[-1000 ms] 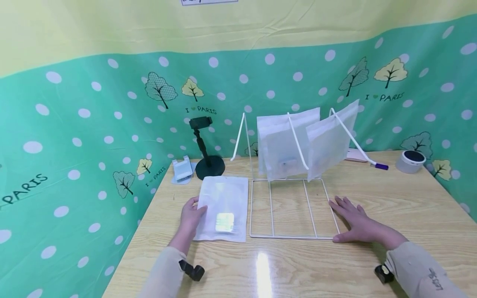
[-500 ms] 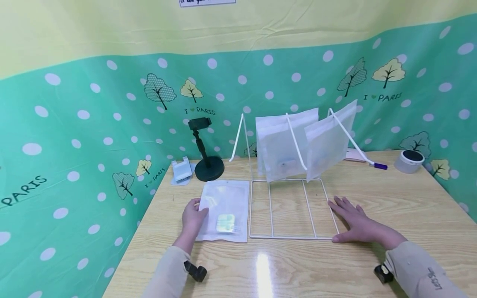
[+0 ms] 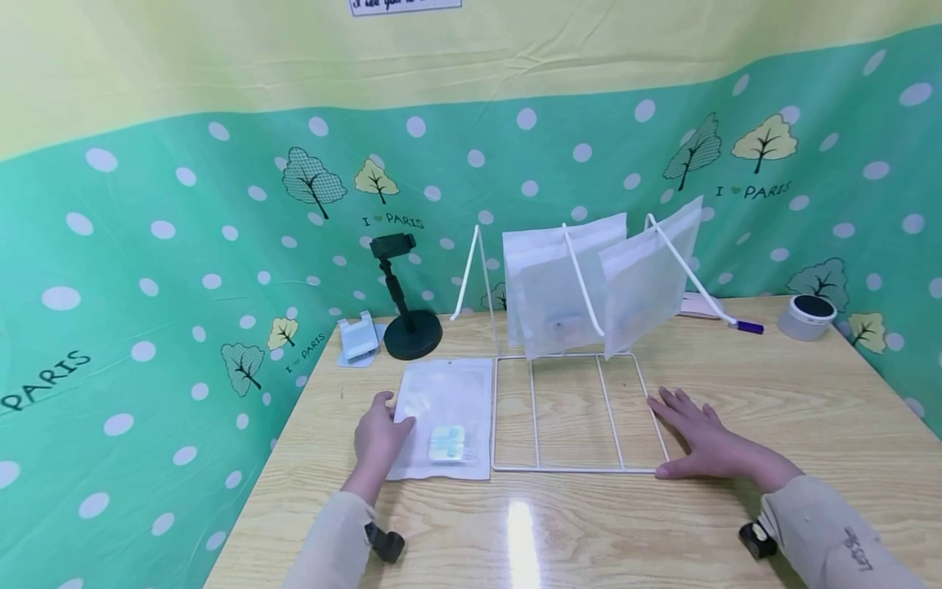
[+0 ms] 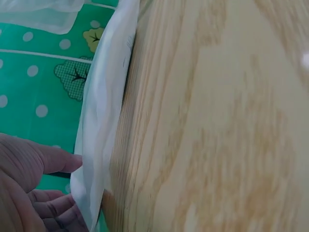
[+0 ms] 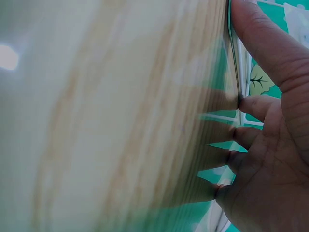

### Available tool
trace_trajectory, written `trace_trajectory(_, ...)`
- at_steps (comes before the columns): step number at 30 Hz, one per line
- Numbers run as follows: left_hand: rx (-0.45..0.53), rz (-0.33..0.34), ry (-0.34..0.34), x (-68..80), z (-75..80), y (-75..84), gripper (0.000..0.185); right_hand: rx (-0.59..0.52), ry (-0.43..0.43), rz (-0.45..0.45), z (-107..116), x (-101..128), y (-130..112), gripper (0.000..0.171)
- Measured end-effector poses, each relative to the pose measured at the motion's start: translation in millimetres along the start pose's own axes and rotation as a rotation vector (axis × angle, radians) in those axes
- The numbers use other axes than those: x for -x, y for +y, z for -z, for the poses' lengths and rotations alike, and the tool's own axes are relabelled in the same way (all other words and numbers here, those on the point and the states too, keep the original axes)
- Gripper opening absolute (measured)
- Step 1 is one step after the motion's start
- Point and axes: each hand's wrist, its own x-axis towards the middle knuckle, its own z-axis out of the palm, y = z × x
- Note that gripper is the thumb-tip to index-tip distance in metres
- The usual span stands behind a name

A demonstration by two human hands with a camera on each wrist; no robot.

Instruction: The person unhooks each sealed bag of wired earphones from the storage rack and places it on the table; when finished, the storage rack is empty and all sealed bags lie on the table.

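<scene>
A flat white sealed packet with a small pale block showing inside lies on the table, left of a white wire rack. My left hand is at the packet's left edge. Its thumb touches that edge, and in the left wrist view the other fingers sit loosely apart from the thumb. My right hand lies spread on the table, fingertips and thumb touching the rack's right side. Similar white packets stand upright between the rack's raised wires, with another packet leaning at right.
Behind the packet stands a black stand with a round base. A pale blue holder is left of it. At the back right are a purple-capped marker, a pink pad and a white round container. A patterned cloth hangs behind.
The white packet has come down flat on the table beside the rack. My left hand has loosened at its edge. My right hand stays in place on the rack.
</scene>
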Motion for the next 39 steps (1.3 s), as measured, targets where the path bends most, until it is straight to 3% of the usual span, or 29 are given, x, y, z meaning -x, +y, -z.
trace_trajectory(4,-0.085,-0.044,0.017,-1.4,3.1,0.0,0.061,0.001,0.005,0.01,0.4,0.2,0.0,0.108)
trace_trajectory(8,-0.08,-0.066,0.029,-5.3,8.1,3.5,0.053,0.0,0.005,0.01,0.1,0.3,0.4,0.108)
trace_trajectory(13,0.036,-0.122,0.006,-7.4,13.2,14.7,0.046,-0.001,0.003,0.008,0.0,0.3,0.3,0.108)
trace_trajectory(19,0.255,-0.212,-0.045,-7.5,14.4,36.2,0.038,-0.004,0.0,0.011,0.9,0.4,-1.0,0.107)
trace_trajectory(24,0.388,-0.33,-0.088,-7.4,9.3,56.0,0.034,0.004,0.001,0.013,0.8,0.3,-1.1,0.107)
trace_trajectory(27,0.445,-0.402,-0.111,-5.9,4.4,68.0,0.032,0.01,0.002,0.012,0.2,0.3,-0.1,0.107)
trace_trajectory(34,0.585,-0.491,-0.183,-5.9,-7.5,93.6,0.033,-0.005,0.002,0.01,-0.4,0.4,0.0,0.107)
trace_trajectory(39,0.633,-0.556,-0.187,-5.0,-15.2,113.3,0.031,0.0,0.003,0.009,-0.5,-0.4,0.3,0.107)
